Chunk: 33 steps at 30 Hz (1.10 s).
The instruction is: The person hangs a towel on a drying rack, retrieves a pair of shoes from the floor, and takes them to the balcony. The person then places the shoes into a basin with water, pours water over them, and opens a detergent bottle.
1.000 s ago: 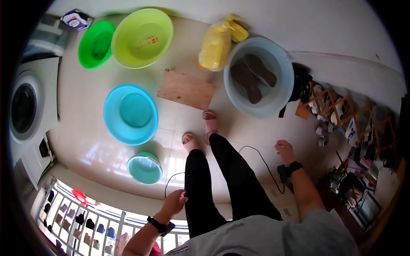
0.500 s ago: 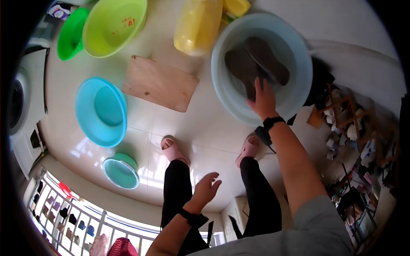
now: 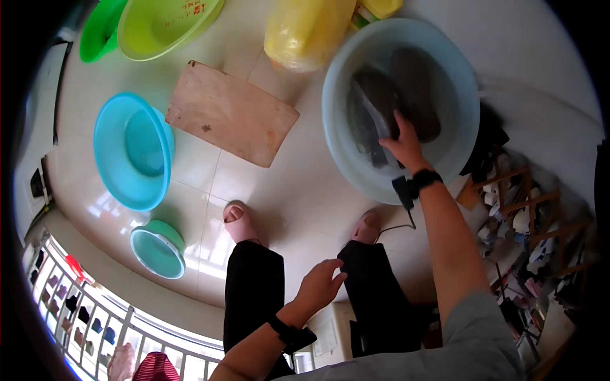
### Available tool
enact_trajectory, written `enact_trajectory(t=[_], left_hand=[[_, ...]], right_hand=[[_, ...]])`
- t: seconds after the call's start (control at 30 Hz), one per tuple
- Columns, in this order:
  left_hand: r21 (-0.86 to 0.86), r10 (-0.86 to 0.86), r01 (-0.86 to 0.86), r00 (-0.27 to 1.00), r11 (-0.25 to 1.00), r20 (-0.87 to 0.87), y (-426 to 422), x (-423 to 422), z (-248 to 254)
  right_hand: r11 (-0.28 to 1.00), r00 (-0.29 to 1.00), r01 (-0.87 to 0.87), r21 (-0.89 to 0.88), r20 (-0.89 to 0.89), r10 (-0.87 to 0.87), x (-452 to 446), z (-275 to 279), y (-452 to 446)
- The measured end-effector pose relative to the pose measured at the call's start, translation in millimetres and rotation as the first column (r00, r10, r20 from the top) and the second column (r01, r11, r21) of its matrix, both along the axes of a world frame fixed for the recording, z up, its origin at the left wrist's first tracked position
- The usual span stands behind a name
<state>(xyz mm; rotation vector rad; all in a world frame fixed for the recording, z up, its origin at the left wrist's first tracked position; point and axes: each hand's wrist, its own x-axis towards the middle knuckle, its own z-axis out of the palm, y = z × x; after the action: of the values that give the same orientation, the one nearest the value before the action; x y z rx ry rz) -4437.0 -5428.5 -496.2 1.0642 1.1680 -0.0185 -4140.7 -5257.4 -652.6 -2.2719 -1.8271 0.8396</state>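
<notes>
A pale blue basin (image 3: 335, 149) of water stands at the upper right. In it lie two dark brown shoes that look sole-up, the right one (image 3: 416, 95) flat and the left one (image 3: 376, 94) tilted so that a grey side shows. My right hand (image 3: 405, 145) is closed on the near end of the tilted shoe, thumb on one side; some fingers are hidden beneath. By my right knee hangs my left hand (image 3: 321, 281), bare, its fingers loosely curved and apart. Both wrists wear a black band.
Left of the basin lies a wooden board (image 3: 232, 114), with a yellow plastic bag (image 3: 305, 35) behind it. A blue basin (image 3: 105, 152), a small teal basin (image 3: 159, 253) and a yellow-green basin (image 3: 152, 38) stand at left. A cluttered shoe rack (image 3: 527, 209) is at right.
My right hand has taken hold of the left shoe's near end and tipped it onto its side. My left hand has shifted slightly right, and the whole view has moved.
</notes>
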Motion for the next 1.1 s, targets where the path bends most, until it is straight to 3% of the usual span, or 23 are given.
enact_trajectory(t=[0.03,0.07,0.1,0.2,0.23,0.3,0.43,0.53,0.57,0.63,0.67,0.73,0.8,0.83,0.97,1.0,1.03,1.07,1.1], left_hand=[[-0.042,-0.012,0.013,1.0,0.999,0.018,1.8,1.0,4.6],[-0.034,-0.033,0.034,0.999,0.999,0.024,-1.8,1.0,6.4],[-0.017,-0.051,0.051,0.998,0.999,0.026,-5.5,1.1,4.9],[0.026,-0.09,0.089,0.995,0.996,0.041,-14.6,0.2,0.0],[0.04,-0.09,0.089,0.995,0.995,0.043,-11.1,-0.7,3.3],[-0.014,-0.095,0.096,0.994,0.995,0.057,-2.9,-4.8,7.8],[-0.016,-0.067,0.068,0.997,0.998,0.026,8.8,-11.6,14.3],[-0.01,-0.06,0.061,0.997,0.998,0.058,8.9,-15.0,15.9],[-0.005,-0.046,0.047,0.998,0.999,0.051,7.8,-16.0,17.0],[0.011,-0.083,0.083,0.995,0.997,0.057,7.9,-17.6,18.2],[0.039,-0.102,0.1,0.993,0.994,0.054,6.2,-18.3,19.1],[0.044,-0.156,0.154,0.986,0.987,0.062,8.2,-19.5,23.1],[0.056,-0.214,0.211,0.974,0.976,0.069,9.2,-20.0,25.5],[0.057,-0.207,0.203,0.976,0.978,0.064,7.9,-20.9,26.8],[0.118,-0.162,0.151,0.983,0.981,0.086,6.7,-24.5,24.4],[0.113,-0.153,0.143,0.985,0.983,0.082,9.8,-28.3,26.9],[0.107,-0.144,0.136,0.986,0.985,0.081,12.3,-31.6,28.0],[0.108,-0.141,0.131,0.986,0.985,0.088,13.4,-34.5,27.8],[0.105,-0.117,0.108,0.99,0.989,0.085,14.7,-36.9,28.3]], right_hand=[[1.0,1.0,-0.012,-0.002,0.012,0.012,2.3,16.6,-5.1],[0.98,0.95,0.163,-0.116,-0.248,-0.188,5.4,34.8,-11.0],[0.919,0.797,0.292,-0.263,-0.465,-0.386,4.3,50.9,-12.3],[0.868,0.719,0.406,-0.286,-0.487,-0.497,-6.6,78.1,-21.5],[0.875,0.722,0.392,-0.282,-0.496,-0.483,-10.5,80.0,-22.4],[0.891,0.784,0.441,-0.111,-0.436,-0.442,-17.4,85.2,-33.3],[0.852,0.732,0.506,-0.133,-0.456,-0.506,-24.0,99.1,-32.2],[0.651,0.308,0.56,-0.512,-0.601,-0.737,-13.0,84.4,-17.2],[0.662,0.315,0.548,-0.512,-0.607,-0.73,-12.7,74.8,-15.3],[0.826,0.718,0.473,-0.305,-0.411,-0.562,-14.8,56.9,-12.0],[0.926,0.924,0.368,-0.087,-0.079,-0.375,-14.9,35.8,-17.8],[0.936,0.997,0.071,0.344,-0.018,-0.069,-99.2,75.3,5.6],[0.924,0.955,-0.144,0.355,-0.197,0.224,-170.3,95.3,24.1],[0.871,0.919,-0.27,0.41,-0.161,0.36,-201.1,97.4,37.7],[0.901,0.944,-0.186,0.393,-0.181,0.274,-256.3,26.5,100.8],[0.984,0.955,-0.139,0.109,-0.248,0.162,-260.0,21.8,121.1],[0.978,0.961,-0.088,-0.188,-0.274,0.034,-262.0,20.4,131.9],[0.978,0.963,-0.09,-0.188,-0.267,0.038,-260.9,19.0,132.6],[0.953,0.846,0.002,-0.304,-0.508,-0.164,-257.1,13.8,130.8]])
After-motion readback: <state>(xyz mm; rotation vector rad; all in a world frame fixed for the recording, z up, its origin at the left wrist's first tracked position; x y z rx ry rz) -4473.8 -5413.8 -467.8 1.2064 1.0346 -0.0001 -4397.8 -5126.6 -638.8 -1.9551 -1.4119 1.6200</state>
